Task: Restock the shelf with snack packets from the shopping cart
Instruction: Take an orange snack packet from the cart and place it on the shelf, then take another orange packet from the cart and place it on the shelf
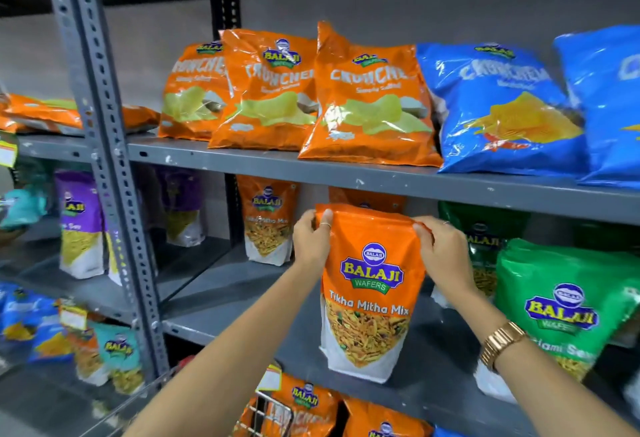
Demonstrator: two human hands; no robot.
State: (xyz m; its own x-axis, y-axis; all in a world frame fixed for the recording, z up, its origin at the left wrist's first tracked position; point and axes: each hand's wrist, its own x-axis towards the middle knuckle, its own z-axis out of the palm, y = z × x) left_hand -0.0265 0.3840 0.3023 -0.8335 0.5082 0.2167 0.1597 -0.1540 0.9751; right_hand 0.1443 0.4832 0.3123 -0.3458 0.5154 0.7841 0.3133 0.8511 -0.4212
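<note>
From the head camera, both bare arms reach forward and up to the middle shelf of a grey slotted-steel rack. The left hand pinches the top left corner of an orange Balaji Wafers "Tikha Mitha Mix" pouch, thumb in front with a thin ring on it, fingers curled behind. The right hand clamps the top right corner the same way; a gold-coloured watch sits on that wrist. The pouch stands upright, its base resting on the middle shelf near the front edge, with another orange pouch directly behind it.

A second "Tikha Mitha Mix" pouch stands further back to the left. Just right of the held pouch stands a green Balaji Wafers pouch; its flavour line is partly hidden by the right forearm. On the upper shelf, three orange Balaji "Crunchex" bags lean back beside blue Crunchex bags. Purple Balaji pouches stand on the neighbouring rack to the left. At the bottom edge, a wire shopping cart rim shows in front of more orange Balaji packets.
</note>
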